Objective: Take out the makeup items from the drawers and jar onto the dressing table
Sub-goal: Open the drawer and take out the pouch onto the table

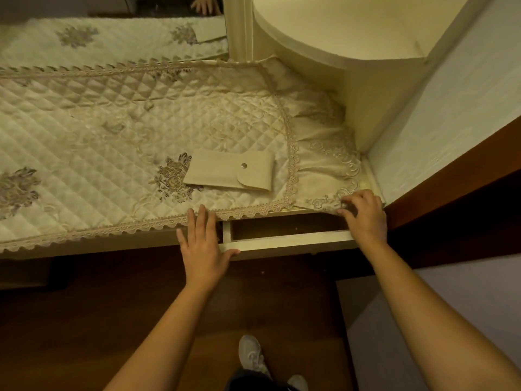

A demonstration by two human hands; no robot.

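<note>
No readable text, labels, or numbers

Home, probably bedroom: dressing table (118,244) under quilted lace cover (112,122), mirror (112,7), wooden floor (84,320).

A cream quilted cloth (112,142) with a diamond-stitch pattern covers the bench (112,245), which is cream-painted along its edge. Brown-grey embroidered flower clusters (173,177) dot the cloth, and a pinkish-beige scalloped lace trim (93,231) borders it. A plain beige pouch (229,171) has a silver snap (244,165). The drawer (287,242) has a cream front and a brown inside. The floor (84,320) is dark reddish-brown wood, and the shoe (252,355) is white.
</note>
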